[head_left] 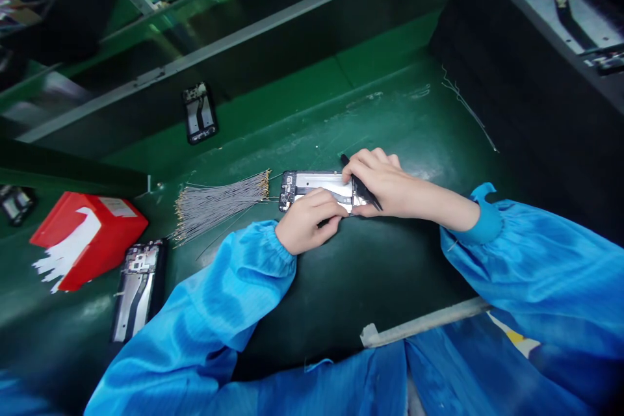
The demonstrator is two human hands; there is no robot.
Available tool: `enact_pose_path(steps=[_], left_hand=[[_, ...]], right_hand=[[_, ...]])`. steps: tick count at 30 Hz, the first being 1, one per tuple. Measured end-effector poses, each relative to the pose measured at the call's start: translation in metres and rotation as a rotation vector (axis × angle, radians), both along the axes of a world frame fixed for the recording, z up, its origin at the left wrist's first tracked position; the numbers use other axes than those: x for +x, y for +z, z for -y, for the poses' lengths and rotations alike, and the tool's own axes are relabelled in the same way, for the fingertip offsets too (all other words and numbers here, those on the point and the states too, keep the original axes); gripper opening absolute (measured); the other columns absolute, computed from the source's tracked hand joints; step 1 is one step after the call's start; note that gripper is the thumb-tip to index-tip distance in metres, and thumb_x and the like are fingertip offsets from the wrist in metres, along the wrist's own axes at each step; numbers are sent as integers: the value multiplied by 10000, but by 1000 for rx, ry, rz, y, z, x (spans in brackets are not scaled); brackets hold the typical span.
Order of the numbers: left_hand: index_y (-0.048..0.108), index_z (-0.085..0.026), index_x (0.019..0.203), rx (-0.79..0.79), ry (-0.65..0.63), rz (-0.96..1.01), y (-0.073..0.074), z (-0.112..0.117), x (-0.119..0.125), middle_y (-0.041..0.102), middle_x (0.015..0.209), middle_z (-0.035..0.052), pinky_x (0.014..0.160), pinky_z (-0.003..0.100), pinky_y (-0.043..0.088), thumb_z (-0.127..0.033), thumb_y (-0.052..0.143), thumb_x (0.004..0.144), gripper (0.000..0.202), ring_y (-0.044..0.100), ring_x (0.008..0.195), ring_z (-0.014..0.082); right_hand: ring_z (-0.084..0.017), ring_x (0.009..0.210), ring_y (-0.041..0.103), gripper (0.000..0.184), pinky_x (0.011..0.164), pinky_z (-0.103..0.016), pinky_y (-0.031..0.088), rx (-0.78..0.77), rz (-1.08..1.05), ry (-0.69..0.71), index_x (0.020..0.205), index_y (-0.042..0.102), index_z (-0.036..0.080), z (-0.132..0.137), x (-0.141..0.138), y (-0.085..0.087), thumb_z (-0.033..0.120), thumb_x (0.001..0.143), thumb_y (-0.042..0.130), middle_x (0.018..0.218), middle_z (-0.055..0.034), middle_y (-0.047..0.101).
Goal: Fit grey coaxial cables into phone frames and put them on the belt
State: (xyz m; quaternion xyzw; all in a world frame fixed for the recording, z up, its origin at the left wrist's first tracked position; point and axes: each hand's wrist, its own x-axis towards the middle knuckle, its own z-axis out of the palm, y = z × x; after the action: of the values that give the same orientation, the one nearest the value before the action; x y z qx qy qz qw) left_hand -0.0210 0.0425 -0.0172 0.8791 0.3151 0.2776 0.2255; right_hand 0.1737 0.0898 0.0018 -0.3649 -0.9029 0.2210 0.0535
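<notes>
An opened phone chassis (319, 180), with a bare silver battery bay and a dark ribbon strip, lies lengthwise on the green bench. My left hand (314, 218) rests over its near long edge, fingers curled and closed on it. At the chassis's right end is my right hand (383, 179), closed around a slim black pen-like tool (367, 190). The tool's lower end points down toward the near right corner. Both hands' fingertips come close together there, and what lies under them is hidden. Left of the chassis is a bundle of thin grey cables (221, 201) with gold-coloured ends.
A red box (104, 240) holding white paper strips stands at left, beside another opened phone (139, 289). A further opened phone (199, 113) lies toward the back ledge. A tall black tray stack (526, 110) with phone parts borders the right. Loose wires (470, 110) lie near it.
</notes>
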Motion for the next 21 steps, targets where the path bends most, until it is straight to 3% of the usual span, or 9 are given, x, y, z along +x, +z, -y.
enact_pose_path(steps=[7,21], left_hand=[[566,-148,776,-15,128,-34,1,1,4,529,699,21,675,241,431,-103,439,799,137,485,694,126],[556,-149,735,-7,149,-115,3,1,8,505,694,18,682,240,425,-82,437,761,139,480,698,133]], right_hand=[[-270,924,390,320,677,-321,266,78,61,59,973,430,208,-2,-4,3,335,718,574,1035,-100,453],[-258,913,401,334,626,-300,253,54,91,28,958,431,217,-2,-8,5,309,681,593,1031,-87,458]])
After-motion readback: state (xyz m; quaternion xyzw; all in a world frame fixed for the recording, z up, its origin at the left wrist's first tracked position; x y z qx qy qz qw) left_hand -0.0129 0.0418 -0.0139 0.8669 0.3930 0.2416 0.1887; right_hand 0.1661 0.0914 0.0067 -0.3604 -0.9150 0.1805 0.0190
